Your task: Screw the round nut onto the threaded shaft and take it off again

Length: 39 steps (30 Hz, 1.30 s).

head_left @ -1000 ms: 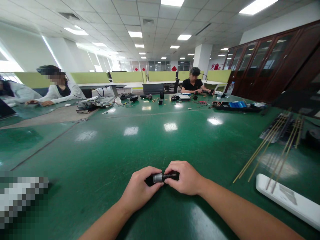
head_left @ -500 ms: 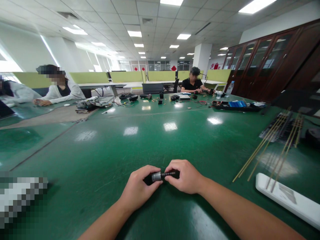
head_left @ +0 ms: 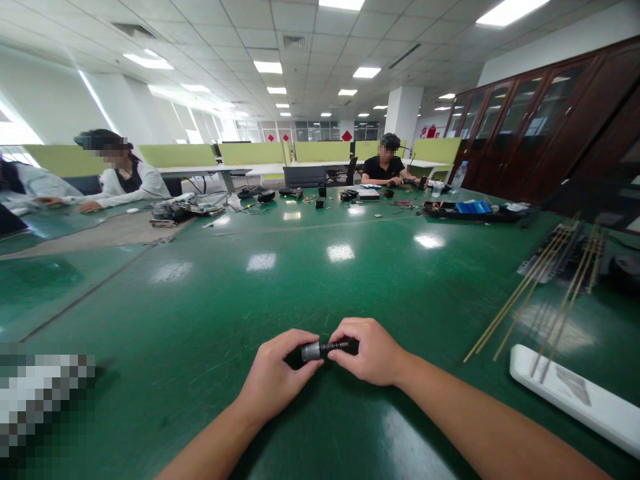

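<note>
Between my hands, low in the middle of the view, is a small silver cylinder point(head_left: 311, 351) with a dark end. My left hand point(head_left: 280, 373) pinches it between thumb and fingers. A thin dark ridged shaft point(head_left: 334, 346) sticks out from its right side. My right hand point(head_left: 367, 351) has thumb and fingertips closed around this shaft. Whether shaft and cylinder are one piece I cannot tell. Both hands are just above the green table point(head_left: 225, 293).
Thin sticks point(head_left: 520, 293) and a white case point(head_left: 575, 400) lie at the right. A pixelated object point(head_left: 40, 400) is at the left. Across the table are a black tray point(head_left: 470, 215), a bottle point(head_left: 460, 177), small parts and electronics. People sit at the far side and left.
My hands and the parts between them have hardly moved, with only a slight shift left. At the far left, a seated person's hands have moved apart.
</note>
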Each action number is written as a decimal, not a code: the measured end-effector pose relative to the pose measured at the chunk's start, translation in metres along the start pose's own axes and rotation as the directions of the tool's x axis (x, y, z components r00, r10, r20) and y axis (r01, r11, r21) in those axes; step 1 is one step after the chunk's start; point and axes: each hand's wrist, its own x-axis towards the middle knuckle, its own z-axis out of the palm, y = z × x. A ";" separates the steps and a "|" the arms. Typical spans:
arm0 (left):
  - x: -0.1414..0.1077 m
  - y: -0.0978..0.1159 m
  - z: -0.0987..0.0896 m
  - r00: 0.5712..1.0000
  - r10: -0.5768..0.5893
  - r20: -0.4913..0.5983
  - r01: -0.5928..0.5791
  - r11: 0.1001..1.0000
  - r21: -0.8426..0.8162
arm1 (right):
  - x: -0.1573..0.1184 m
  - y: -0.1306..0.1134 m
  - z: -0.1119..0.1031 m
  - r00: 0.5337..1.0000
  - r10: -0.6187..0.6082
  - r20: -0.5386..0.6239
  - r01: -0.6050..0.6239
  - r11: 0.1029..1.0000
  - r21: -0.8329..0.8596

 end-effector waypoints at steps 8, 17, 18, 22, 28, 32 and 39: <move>0.000 0.000 -0.002 1.000 -0.011 0.003 0.011 1.000 -0.001 | 0.000 0.000 0.000 1.000 0.005 -0.021 -0.006 1.000 -0.021; 0.001 -0.003 -0.002 1.000 -0.022 -0.007 0.022 1.000 0.010 | -0.001 0.002 0.000 0.999 0.014 -0.037 -0.015 0.999 -0.037; 0.001 -0.003 -0.002 1.000 -0.023 -0.011 0.023 1.000 0.014 | -0.001 0.002 0.000 0.999 0.015 -0.038 -0.016 0.999 -0.041; 0.001 -0.004 -0.003 1.000 -0.021 -0.021 0.021 0.999 0.028 | -0.001 0.003 0.000 0.999 0.019 -0.046 -0.022 0.999 -0.046; 0.001 -0.005 -0.004 0.999 -0.027 -0.023 0.027 0.999 0.034 | -0.001 0.003 -0.002 0.998 0.019 -0.055 -0.021 0.999 -0.041; 0.001 -0.006 -0.004 0.999 -0.026 -0.033 0.027 0.999 0.035 | -0.001 0.003 -0.003 0.998 0.017 -0.060 -0.019 0.999 -0.040; 0.001 -0.007 -0.005 0.999 -0.029 -0.044 0.030 0.999 0.031 | 0.000 0.002 -0.003 0.998 0.017 -0.064 -0.020 0.999 -0.042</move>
